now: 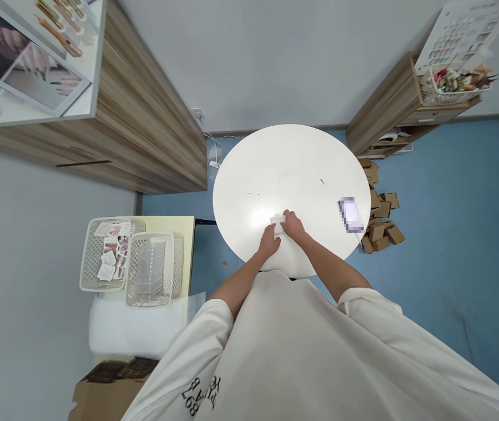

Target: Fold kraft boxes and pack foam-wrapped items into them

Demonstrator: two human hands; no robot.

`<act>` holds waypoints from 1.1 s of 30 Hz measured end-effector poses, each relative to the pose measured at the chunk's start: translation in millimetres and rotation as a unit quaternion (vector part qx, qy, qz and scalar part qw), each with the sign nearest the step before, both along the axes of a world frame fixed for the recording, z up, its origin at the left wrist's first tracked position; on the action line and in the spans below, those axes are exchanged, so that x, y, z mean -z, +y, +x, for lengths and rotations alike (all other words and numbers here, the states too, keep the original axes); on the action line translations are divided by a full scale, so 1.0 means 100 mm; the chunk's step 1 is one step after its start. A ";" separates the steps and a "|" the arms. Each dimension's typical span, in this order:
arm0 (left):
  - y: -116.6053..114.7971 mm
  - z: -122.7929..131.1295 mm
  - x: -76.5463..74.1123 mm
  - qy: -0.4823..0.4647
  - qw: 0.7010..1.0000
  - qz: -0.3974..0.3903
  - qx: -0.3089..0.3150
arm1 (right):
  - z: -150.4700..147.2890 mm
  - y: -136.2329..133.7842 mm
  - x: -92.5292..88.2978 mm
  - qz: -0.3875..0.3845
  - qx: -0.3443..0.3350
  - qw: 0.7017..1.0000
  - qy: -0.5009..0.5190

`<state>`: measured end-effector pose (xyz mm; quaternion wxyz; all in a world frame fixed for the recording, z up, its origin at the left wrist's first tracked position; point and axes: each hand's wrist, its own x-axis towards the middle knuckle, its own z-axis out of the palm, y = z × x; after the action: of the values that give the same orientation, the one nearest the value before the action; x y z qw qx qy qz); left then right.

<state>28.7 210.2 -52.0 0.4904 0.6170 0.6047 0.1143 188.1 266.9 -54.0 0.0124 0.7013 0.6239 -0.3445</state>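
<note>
Both hands meet at the near side of a round white table [293, 158]. Between them lies a small white flat piece [278, 224], pale against the tabletop; I cannot make out its kind. My left hand [269, 241] grips its left and near side, fingers bent around the edge. On the opposite side, my right hand [293, 224] has its fingers closed on the right edge. The fingers cover parts of the piece, and it sits at or just above the table surface.
A blurred phone-like device [351, 214] lies on the table's right side. Cardboard boxes [381, 225] are on the floor to the right. At left, a side table [161, 224] carries a basket with printed cards [104, 257] and a basket of clear trays [150, 269]. Wooden cabinets flank the wall.
</note>
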 end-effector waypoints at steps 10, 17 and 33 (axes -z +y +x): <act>0.02 0.00 -0.04 0.101 0.988 0.049 0.109 | -0.11 -0.56 0.05 0.016 0.114 0.993 0.041; 0.15 -0.48 -0.09 0.131 0.986 0.055 0.082 | -0.62 -0.46 0.01 0.000 0.088 0.990 0.106; 0.27 -1.86 -0.05 0.186 0.974 0.081 0.101 | -1.80 -0.06 0.06 0.007 -0.107 0.991 0.080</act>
<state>-156.9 237.7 -47.0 0.3272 0.7231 0.6083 -0.0039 8.5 261.0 -59.6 -0.0054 0.6013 0.6964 -0.3918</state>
